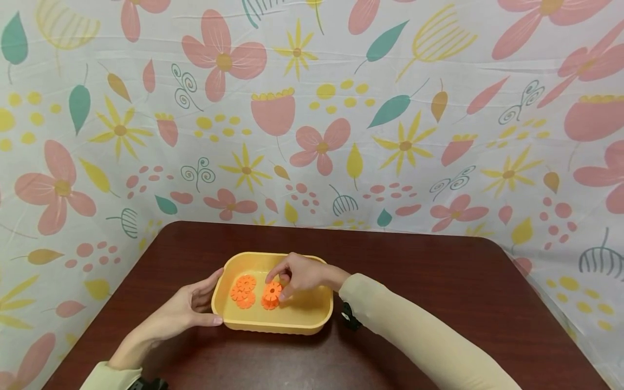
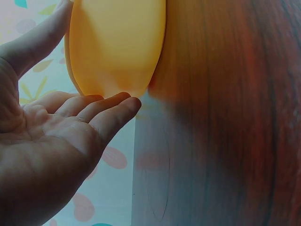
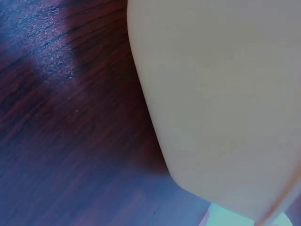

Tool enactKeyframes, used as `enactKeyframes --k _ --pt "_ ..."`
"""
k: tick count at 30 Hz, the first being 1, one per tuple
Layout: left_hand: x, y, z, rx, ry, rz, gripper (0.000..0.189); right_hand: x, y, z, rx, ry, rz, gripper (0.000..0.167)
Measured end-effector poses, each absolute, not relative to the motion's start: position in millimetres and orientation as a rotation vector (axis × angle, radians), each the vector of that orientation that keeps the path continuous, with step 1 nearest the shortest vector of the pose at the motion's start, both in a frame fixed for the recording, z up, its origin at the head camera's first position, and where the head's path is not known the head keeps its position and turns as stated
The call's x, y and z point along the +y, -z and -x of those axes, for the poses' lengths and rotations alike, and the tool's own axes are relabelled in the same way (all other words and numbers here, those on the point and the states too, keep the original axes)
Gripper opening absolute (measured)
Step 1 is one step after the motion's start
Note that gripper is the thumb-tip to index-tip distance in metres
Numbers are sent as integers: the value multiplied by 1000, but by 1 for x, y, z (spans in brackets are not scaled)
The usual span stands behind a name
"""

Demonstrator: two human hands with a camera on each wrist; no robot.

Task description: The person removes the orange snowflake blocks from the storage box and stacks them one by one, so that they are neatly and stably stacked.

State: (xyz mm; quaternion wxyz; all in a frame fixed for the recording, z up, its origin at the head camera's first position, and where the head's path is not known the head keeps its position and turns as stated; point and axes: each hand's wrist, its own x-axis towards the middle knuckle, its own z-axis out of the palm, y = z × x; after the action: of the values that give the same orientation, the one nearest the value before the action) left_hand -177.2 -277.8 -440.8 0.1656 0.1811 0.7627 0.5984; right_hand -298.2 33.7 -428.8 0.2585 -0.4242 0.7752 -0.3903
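- Inside the yellow tray (image 1: 302, 312), orange flower discs (image 1: 243, 293) sit left, an orange stack (image 1: 271, 297) just right
- Right hand (image 1: 303, 273)'s pinching that stack
- Left hand (image 1: 187, 309), spread, touches the left end

Layout of the table (image 1: 429, 281) in front of you: the tray (image 1: 273, 326) rests on it, with the hanging cloth (image 1: 324, 108) behind its far edge. Your left hand (image 1: 183, 309) touches the tray's left end; your right hand (image 1: 299, 273) reaches over it from the right. Inside, the disc cluster (image 1: 245, 299) lies left of the disc stack (image 1: 271, 298), which sits between your right thumb and index finger.
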Motion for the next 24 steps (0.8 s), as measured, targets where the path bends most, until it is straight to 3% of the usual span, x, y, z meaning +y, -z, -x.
enactKeyframes --k 24 --pt "-277 440 176 2186 -1697 -505 102 96 385 288 2263 1127 1213 43"
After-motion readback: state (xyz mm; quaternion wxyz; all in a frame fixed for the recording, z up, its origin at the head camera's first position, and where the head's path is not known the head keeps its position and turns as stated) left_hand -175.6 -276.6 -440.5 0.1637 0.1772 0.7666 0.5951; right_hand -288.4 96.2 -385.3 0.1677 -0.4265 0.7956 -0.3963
